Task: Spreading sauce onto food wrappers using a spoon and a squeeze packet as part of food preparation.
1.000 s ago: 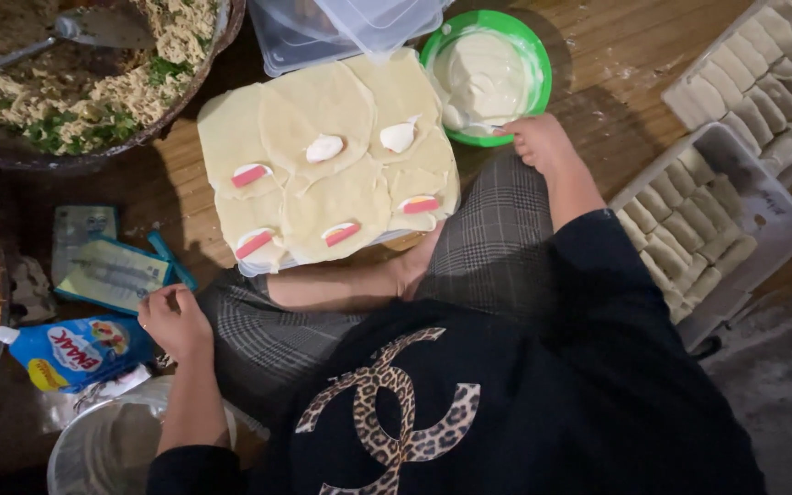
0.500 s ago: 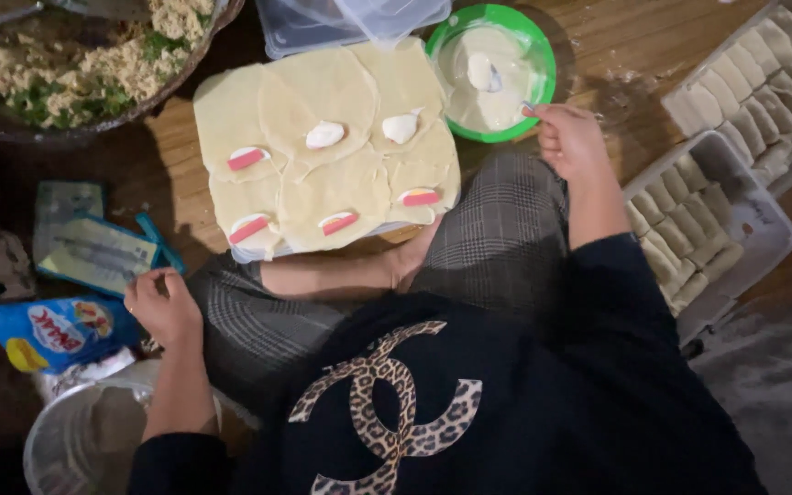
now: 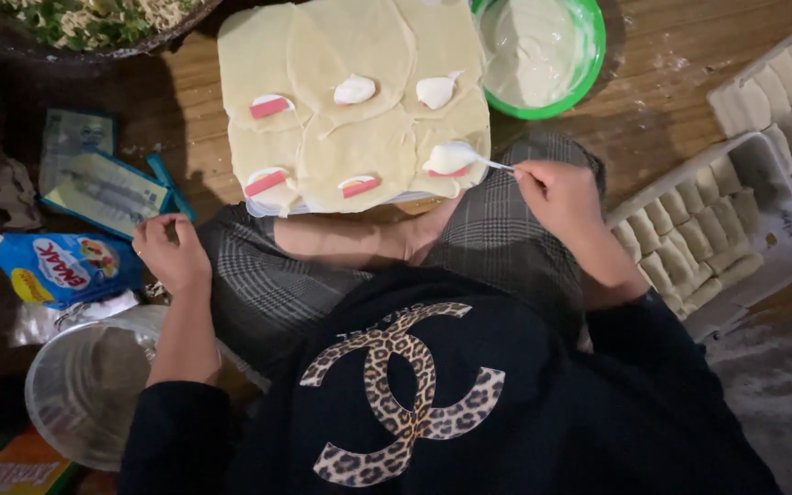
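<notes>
A worn wooden floor [image 3: 662, 110], dusted with flour, is seen from above, with a seated person's checked trouser legs crossed upon it. A pale board [image 3: 323, 203] covered with overlapping thin cream dough sheets [image 3: 359, 55] is laid in front of the knees. Short pink-and-white sticks [image 3: 269, 106] and dabs of white sauce [image 3: 355, 90] are set on the sheets. The right hand [image 3: 556, 194] is closed around the handle of a small white plastic spoon [image 3: 458, 158], pinched between fingers and thumb; the loaded bowl of the spoon is held over the near right corner of the sheets, just above one stick. The left hand [image 3: 171, 252] is loosely curled and holds nothing, resting at the left knee, near a blue and yellow sachet [image 3: 61, 268] and flat teal packets [image 3: 103, 188]. A green-rimmed round bowl of white sauce [image 3: 538, 50] is placed just beyond the board on the right. White trays of folded pale rolls [image 3: 698, 243] are ranged well to the right. A clear plastic tub [image 3: 93, 385] stands beside the left forearm, and a dark bowl of noodles with greens [image 3: 93, 18] lies at the upper left.
</notes>
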